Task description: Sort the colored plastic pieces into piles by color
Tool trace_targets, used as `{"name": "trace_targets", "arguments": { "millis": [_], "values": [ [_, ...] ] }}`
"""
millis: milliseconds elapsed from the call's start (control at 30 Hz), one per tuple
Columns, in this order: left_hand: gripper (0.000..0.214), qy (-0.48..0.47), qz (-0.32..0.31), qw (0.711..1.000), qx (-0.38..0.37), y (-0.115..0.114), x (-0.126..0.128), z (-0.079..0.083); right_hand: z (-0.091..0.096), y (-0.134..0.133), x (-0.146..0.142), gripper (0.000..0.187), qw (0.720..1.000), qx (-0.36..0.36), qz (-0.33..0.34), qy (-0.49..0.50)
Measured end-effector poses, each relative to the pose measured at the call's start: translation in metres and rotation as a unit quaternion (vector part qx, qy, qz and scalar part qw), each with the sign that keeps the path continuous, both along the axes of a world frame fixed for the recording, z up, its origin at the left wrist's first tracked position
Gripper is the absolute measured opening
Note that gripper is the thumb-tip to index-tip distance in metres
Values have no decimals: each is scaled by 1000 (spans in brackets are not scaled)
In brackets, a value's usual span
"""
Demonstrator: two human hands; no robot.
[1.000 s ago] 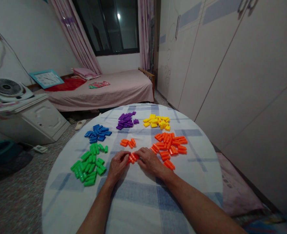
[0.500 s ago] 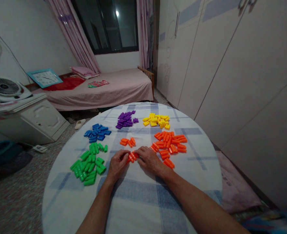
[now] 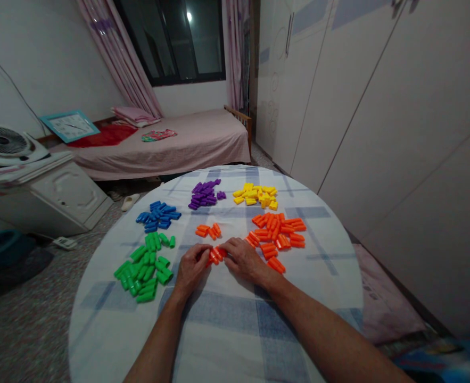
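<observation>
Between my fingertips, low over the table, is a small group of orange plastic pieces [image 3: 216,256], ridged like short joined tubes. My left hand [image 3: 192,267] pinches its left side, and my right hand [image 3: 240,259] closes on its right side. Just beyond lie a few loose orange pieces [image 3: 208,231]. A larger orange pile [image 3: 274,231] spreads to the right of my right hand. Left of my left hand is a pile of green pieces [image 3: 142,271]. The undersides of my fingers are hidden.
Farther back on the round table [image 3: 227,340] with its checked cloth are blue pieces [image 3: 158,215], purple pieces [image 3: 204,194] and yellow pieces [image 3: 254,194]. A bed [image 3: 195,133] stands beyond, a white cabinet with a fan [image 3: 9,143] at left, and a wardrobe [image 3: 378,117] at right.
The whole view has shifted very slightly. Both hands stay on the orange pieces in nearly the same place, and the coloured piles lie as before.
</observation>
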State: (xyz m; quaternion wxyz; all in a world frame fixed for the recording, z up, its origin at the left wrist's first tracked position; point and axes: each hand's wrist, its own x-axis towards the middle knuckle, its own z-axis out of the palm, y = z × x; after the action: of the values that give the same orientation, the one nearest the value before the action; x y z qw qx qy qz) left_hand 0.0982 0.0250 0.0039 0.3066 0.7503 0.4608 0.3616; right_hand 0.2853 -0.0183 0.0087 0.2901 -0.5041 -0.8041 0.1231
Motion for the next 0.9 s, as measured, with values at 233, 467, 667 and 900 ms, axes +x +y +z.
{"name": "trace_targets", "arguments": {
  "millis": [233,467,667,900],
  "values": [
    [25,-3,2,1000,-6,0,1,1,-3,0,1,23,1000,5,5,8],
    [26,-5,1,1000,-16,-1,1,3,-3,0,2,25,1000,0,5,5],
    [24,-11,4,1000,-14,-1,1,3,-1,0,2,24,1000,-4,9,11],
    [25,-11,2,1000,-24,-1,0,1,1,-1,2,24,1000,-8,7,-2]
  ]
}}
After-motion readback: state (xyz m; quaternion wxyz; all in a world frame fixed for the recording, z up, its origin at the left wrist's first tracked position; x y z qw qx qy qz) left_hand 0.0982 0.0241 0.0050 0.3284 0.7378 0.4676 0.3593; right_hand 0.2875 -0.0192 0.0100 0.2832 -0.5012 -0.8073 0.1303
